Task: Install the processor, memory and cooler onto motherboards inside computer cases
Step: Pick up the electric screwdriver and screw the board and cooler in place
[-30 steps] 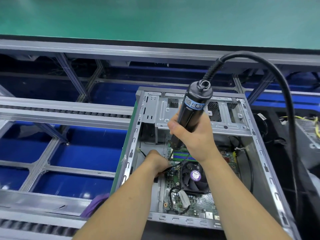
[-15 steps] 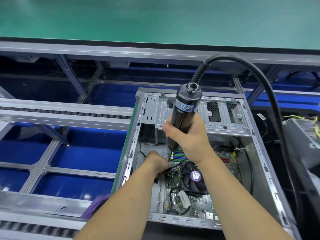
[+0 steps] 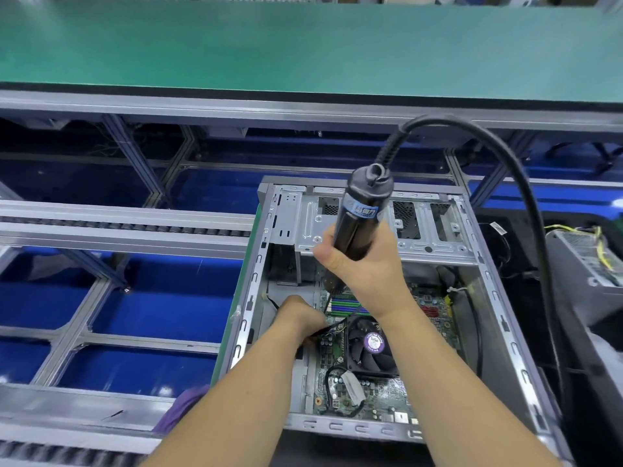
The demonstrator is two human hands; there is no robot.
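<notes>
Nearest me, the cooler fan [image 3: 372, 345] sits on the motherboard [image 3: 377, 392] inside the open computer case [image 3: 485, 274]; its purple hub sticker carries print I cannot read. My left hand [image 3: 300, 318] rests at the cooler's left corner, fingers curled on a thin black wire [image 3: 337, 326]. Beyond, my right hand [image 3: 362, 264] grips the electric screwdriver [image 3: 360, 217] firmly, bit down; its blue label is illegible. Its cable [image 3: 526, 203] arcs right.

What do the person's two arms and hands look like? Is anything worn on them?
Both forearms are bare, with no sleeve in view. The left hand and the right hand wear no gloves. No watch, ring or wrist strap shows on either one.
</notes>
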